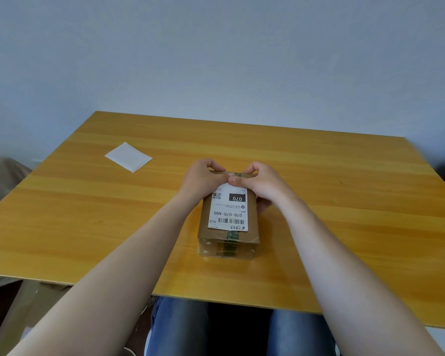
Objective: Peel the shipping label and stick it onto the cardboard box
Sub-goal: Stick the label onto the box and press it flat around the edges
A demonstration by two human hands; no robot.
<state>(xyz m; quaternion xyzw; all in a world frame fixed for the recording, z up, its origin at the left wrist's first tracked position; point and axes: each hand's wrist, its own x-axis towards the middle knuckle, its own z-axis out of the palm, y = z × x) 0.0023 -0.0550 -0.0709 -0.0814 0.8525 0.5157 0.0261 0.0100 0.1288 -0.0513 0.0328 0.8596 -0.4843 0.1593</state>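
Observation:
A small taped cardboard box (pixel 252 222) stands in the middle of the wooden table. A white shipping label (pixel 228 213) with barcodes and "070" lies flat on the box's top face, printed upside down from my side. My left hand (pixel 203 179) grips the far left end of the box, thumb pressing on the label's far edge. My right hand (pixel 261 183) holds the far right end, its thumb on the label's far edge too. The label's far end is hidden under my thumbs.
A blank white backing sheet (pixel 128 157) lies on the table (pixel 88 214) at the far left. A pale wall stands behind the table. My knees in jeans show below the near table edge.

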